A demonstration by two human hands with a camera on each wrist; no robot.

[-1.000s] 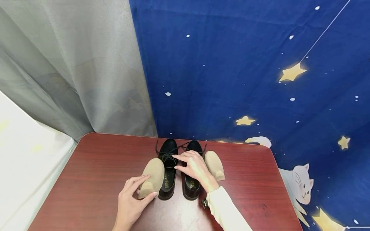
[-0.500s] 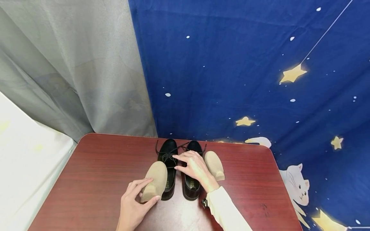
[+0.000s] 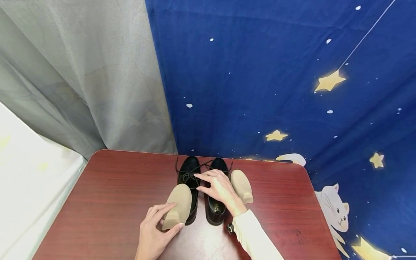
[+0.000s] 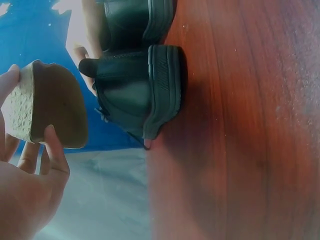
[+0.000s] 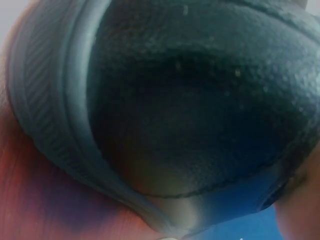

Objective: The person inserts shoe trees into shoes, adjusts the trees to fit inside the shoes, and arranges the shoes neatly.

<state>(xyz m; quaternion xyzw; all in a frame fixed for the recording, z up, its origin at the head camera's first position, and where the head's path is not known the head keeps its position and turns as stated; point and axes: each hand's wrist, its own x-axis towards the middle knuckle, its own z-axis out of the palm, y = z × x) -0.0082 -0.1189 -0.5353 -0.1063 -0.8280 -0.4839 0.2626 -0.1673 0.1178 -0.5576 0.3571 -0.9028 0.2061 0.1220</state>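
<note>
So the left hand (image 3: 156, 227) has a beige shoe form (image 3: 180, 202) pinched between thumb and fingers, held up by the outer heel end of the left black shoe (image 3: 192, 183). Right hand (image 3: 219, 187) comes in from that shoe's inner side, thumb and index by its laces, can't tell if they're pinching. Right black shoe (image 3: 215, 217) sits just beside it, second beige form (image 3: 241, 185) farther right.
</note>
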